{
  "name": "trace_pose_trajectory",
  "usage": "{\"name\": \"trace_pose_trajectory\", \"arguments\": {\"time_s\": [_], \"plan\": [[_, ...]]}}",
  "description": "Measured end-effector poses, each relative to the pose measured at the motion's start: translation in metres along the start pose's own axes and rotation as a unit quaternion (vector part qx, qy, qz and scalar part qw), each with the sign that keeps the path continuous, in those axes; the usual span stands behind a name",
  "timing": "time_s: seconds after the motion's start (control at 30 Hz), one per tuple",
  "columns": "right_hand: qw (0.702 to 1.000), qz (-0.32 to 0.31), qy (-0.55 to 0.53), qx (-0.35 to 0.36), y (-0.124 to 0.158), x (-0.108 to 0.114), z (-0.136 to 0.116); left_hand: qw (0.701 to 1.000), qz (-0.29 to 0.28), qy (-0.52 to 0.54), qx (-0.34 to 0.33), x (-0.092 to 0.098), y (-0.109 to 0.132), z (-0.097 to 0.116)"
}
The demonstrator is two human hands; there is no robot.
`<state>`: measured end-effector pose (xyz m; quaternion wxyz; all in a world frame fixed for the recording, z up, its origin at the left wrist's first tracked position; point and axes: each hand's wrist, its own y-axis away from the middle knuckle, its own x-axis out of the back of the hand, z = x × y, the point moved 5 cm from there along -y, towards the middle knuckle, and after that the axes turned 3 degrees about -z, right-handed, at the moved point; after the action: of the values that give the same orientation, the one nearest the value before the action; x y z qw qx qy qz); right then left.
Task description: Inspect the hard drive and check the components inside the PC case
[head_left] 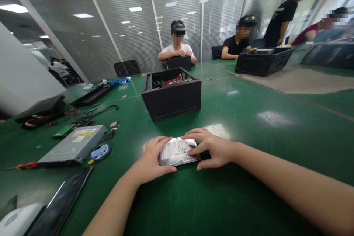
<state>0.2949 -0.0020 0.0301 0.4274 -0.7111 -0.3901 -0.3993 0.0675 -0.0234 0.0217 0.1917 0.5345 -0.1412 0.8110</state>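
Note:
A silver hard drive (177, 152) with a white label sits low in front of me, label side up, at the green table's surface. My left hand (153, 158) is closed around its left end, thumb along the near edge and fingers at the far edge. Across the right end, my right hand (214, 149) has its fingers spread apart. One of its fingertips touches the label, another reaches the far edge, and the thumb is by the near right corner. Beyond the drive stands a black computer case (173, 99), open at the top, with red parts inside.
At left lie an optical drive (74, 142), an orange-handled screwdriver (26, 165), a blue round object (100, 152), cables (85, 116) and a dark flat panel (62, 201). Across the green table (232, 118), several people are near other cases (262, 61).

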Motion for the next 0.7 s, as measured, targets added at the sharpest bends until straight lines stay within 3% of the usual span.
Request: {"name": "trace_pose_trajectory", "arguments": {"time_s": [0.13,0.33,0.7], "plan": [[1.0,0.006,0.002,0.014,-0.001,0.001,-0.004,1.0,0.0,0.0,0.001,0.0,0.0,0.0],[0.996,0.07,0.027,-0.047,0.001,0.002,0.006,1.0,-0.003,-0.003,0.006,0.0,0.0,0.0],[0.999,0.038,0.0,-0.008,0.0,-0.003,0.003,1.0,-0.012,-0.002,0.018,-0.003,-0.001,-0.003]]}}
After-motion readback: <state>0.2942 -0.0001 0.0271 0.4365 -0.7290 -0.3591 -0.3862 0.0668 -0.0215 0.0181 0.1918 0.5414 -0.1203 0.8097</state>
